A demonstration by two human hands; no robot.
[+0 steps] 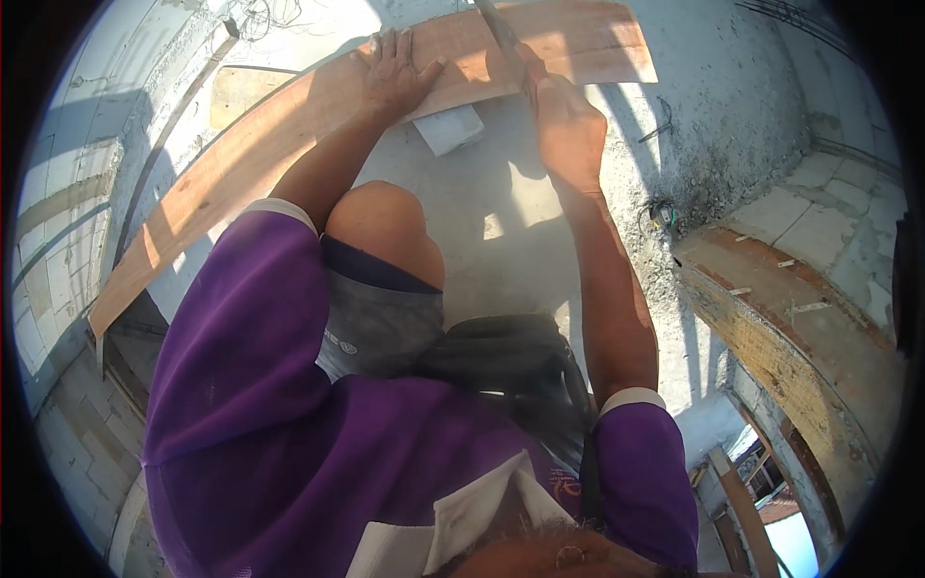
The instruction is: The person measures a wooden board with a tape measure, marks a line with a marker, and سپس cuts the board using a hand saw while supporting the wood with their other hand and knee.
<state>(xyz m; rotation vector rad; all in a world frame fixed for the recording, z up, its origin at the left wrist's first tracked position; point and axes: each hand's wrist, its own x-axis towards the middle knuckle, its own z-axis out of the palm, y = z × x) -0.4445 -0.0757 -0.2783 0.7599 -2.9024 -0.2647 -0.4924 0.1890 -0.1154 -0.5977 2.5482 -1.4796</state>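
A long reddish-brown wooden board (453, 60) stretches across the top of the view, bending down to the left. My left hand (393, 79) lies on it palm down, fingers spread. To its right, my right hand (570, 130) is wrapped round the handle of a handsaw (500, 35). The saw's blade runs across the board toward the far edge; I cannot make out how deep it is in the wood. Under the board's near edge sits a pale block (449, 129). My bent knee (381, 222) is close to the board, below my left forearm.
A smaller piece of plywood (246, 94) lies beyond the board at left. Dark cable (661, 214) lies by the rough wall at right. A weathered wooden beam (771, 347) runs along the right side, near an opening at lower right. Block walls (72, 217) stand on the left.
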